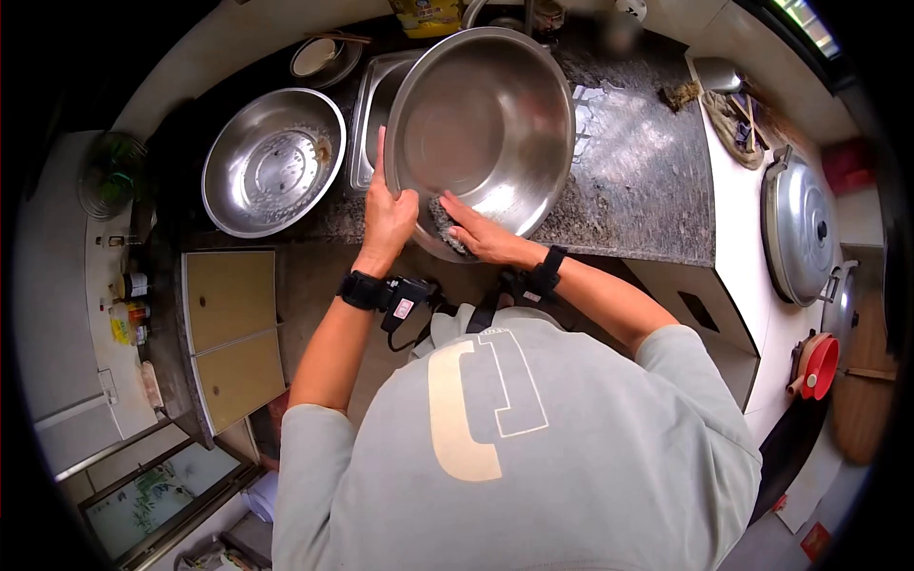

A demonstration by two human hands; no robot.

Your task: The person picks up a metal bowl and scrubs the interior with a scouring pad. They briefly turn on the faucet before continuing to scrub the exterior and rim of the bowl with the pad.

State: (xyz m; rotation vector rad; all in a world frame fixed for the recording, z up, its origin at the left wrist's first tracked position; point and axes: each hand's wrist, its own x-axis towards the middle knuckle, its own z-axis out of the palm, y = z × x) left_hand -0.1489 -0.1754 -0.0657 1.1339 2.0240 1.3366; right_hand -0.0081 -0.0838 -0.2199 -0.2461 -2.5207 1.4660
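A large steel bowl [490,119] is tilted toward me over the counter edge, its inside facing the camera. My left hand [386,214] grips its near left rim, with the index finger stretched up along the edge. My right hand [476,233] presses a dark scouring pad [446,221] against the bowl's lower inner wall. Both wrists wear black straps.
A second steel basin [273,162] sits on the counter to the left, beside a rectangular sink [367,114]. The speckled granite counter [638,171] runs to the right. A lidded pot [798,224] and a red funnel [819,366] are at far right. Cabinet doors [233,333] lie below left.
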